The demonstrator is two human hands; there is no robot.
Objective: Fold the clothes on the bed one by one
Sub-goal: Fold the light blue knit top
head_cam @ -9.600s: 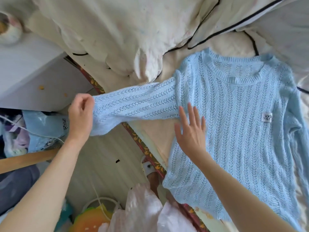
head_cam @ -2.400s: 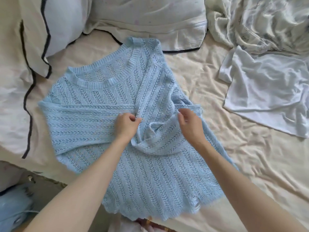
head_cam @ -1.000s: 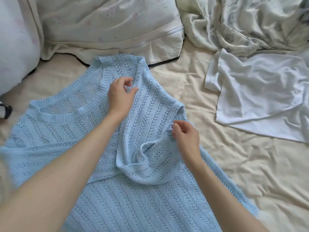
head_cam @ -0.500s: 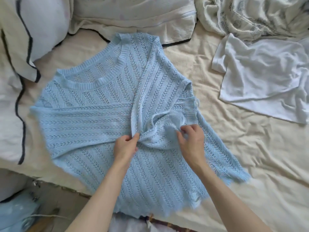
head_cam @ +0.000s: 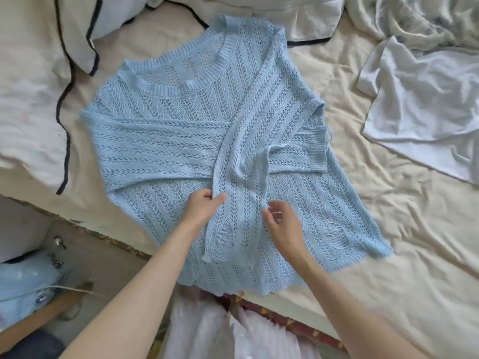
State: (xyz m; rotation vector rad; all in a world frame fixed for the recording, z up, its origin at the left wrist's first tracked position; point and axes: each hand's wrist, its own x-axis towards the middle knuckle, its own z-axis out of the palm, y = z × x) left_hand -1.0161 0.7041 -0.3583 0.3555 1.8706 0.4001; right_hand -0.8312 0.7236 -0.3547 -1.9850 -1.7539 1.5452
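The pale-blue open-knit sweater (head_cam: 181,141), sleeves crossed, is being pinched by the left hand (head_cam: 203,207), the right hand (head_cam: 281,221) seemingly loose, while a crumpled white garment (head_cam: 425,104) is being left unfolded.

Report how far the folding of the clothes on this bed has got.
Done: the light blue open-knit sweater lies flat, both sleeves folded across its body. In hand: the left hand pinches the downward-lying sleeve's edge; the right hand hovers at its other edge. Left: folding the body, then the crumpled white garment.
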